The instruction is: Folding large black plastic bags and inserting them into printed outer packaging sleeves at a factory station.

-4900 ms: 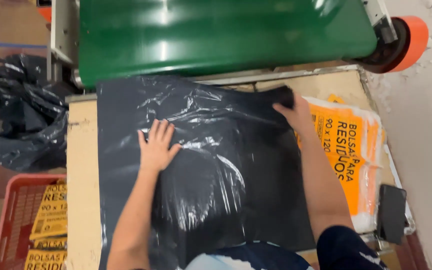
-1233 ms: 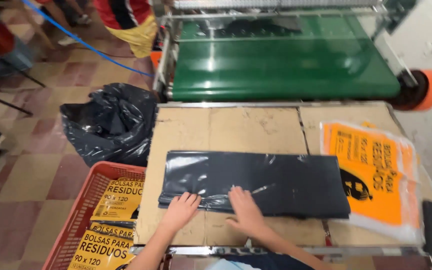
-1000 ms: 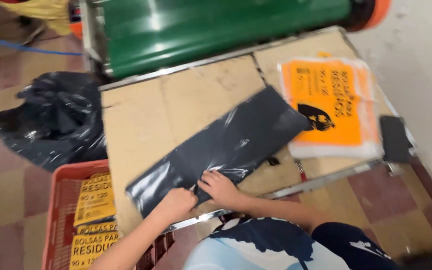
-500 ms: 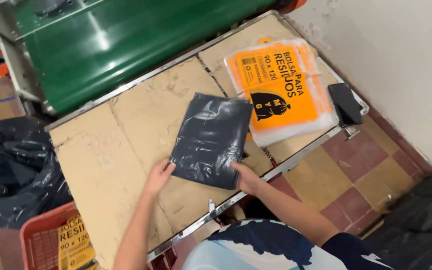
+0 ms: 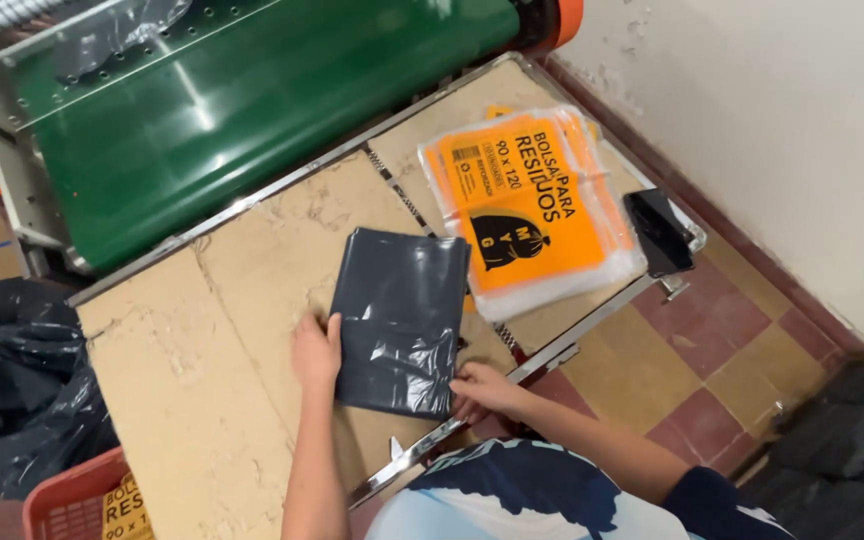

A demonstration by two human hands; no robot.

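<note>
A dark grey plastic bag (image 5: 400, 315), folded into a flat rectangle, lies on the cardboard-covered table (image 5: 182, 400). My left hand (image 5: 316, 350) rests flat against its left edge, thumb on the bag. My right hand (image 5: 482, 390) pinches the bag's near right corner at the table's front edge. To the right of the bag lies a stack of clear packets with orange printed labels (image 5: 527, 205); the bag's far right corner touches that stack.
A green conveyor belt (image 5: 222, 110) runs along the table's far side. A black phone (image 5: 658, 232) lies beside the orange stack. A heap of black bags (image 5: 12, 390) and a red crate (image 5: 77, 505) sit on the left. A white wall (image 5: 782, 130) stands to the right.
The wide bag has been folded down, first into a long strip, then into a small rectangle. My hands have moved from its near edge to its two sides. The view has swung right.
</note>
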